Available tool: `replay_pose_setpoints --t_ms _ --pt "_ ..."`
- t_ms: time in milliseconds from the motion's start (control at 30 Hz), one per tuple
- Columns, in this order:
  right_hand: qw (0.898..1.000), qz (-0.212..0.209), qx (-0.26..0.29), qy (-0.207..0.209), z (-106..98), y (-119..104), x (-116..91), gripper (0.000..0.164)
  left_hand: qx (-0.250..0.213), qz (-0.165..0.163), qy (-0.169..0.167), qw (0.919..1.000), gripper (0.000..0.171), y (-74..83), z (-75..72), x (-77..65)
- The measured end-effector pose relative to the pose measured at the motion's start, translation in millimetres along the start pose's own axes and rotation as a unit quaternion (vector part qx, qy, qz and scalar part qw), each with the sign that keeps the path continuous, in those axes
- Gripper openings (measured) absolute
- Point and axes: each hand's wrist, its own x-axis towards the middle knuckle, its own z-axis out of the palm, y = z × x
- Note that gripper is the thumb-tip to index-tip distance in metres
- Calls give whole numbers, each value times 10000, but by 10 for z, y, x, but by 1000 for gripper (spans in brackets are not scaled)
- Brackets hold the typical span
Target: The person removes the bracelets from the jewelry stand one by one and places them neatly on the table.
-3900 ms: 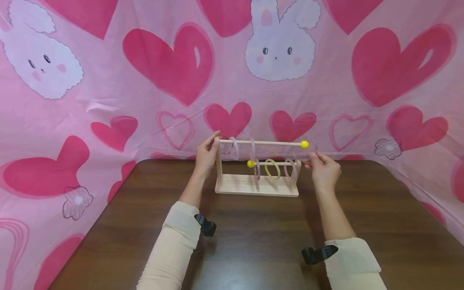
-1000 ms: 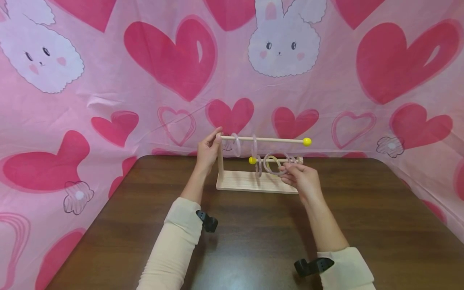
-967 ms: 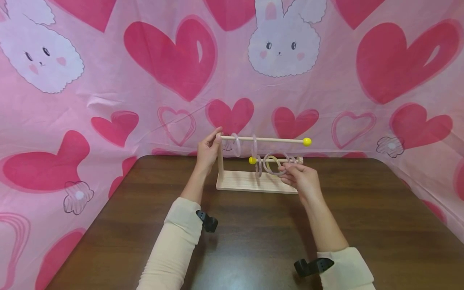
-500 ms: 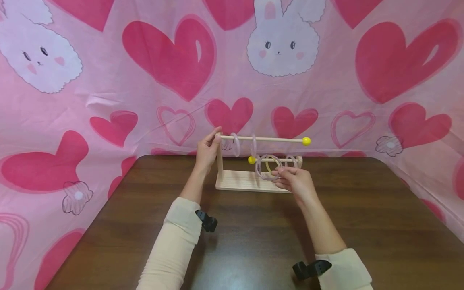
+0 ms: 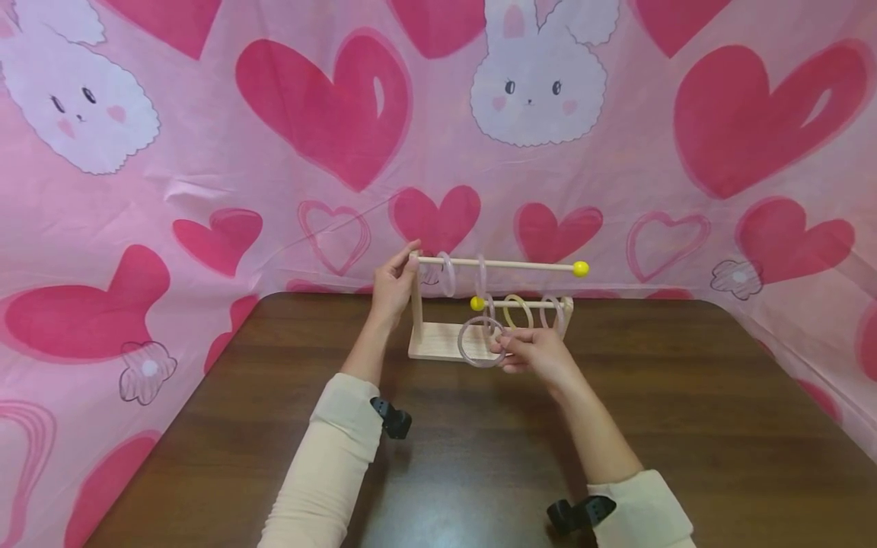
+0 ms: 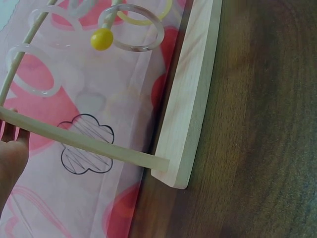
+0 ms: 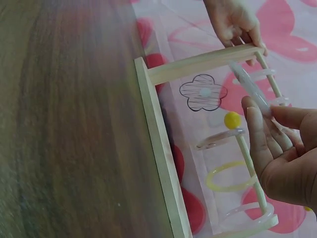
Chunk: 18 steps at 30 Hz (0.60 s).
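Observation:
A wooden bangle rack (image 5: 445, 339) stands on the table in the head view. My left hand (image 5: 393, 291) grips the top of its left post (image 5: 416, 304). Between thumb and fingers, my right hand (image 5: 541, 356) pinches a pale purplish bangle (image 7: 250, 89), held in front of the base and apart from both rods. Two pale bangles hang on the upper rod (image 5: 527, 265). On the lower rod, a brownish-mottled bangle (image 7: 218, 139) hangs nearest the ball end, then a yellow bangle (image 7: 225, 189), then a pale one (image 7: 270, 213) by the right post.
Yellow balls cap the rods: the upper ball (image 5: 581, 269) points right, the lower ball (image 5: 477, 304) left. Behind the brown table (image 5: 438, 457) hangs a pink cloth (image 5: 274, 175) with hearts and rabbits. Each sleeve carries a black wrist camera (image 5: 392, 418).
From beside the upper rod's ball end, my right hand has carried its bangle left and down, past the lower rod to the front of the base. My left hand stays on the post.

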Motion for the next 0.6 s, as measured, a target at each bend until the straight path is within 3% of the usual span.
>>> replay_pose_setpoints --t_ms 233,600 --pt "9988 -47 -292 -386 94 69 -7 29 82 -59 -3 9999 34 -9 9 -1" --pt "9885 302 -1004 -1088 258 171 17 27 8 -93 8 10000 35 -2 1 5"
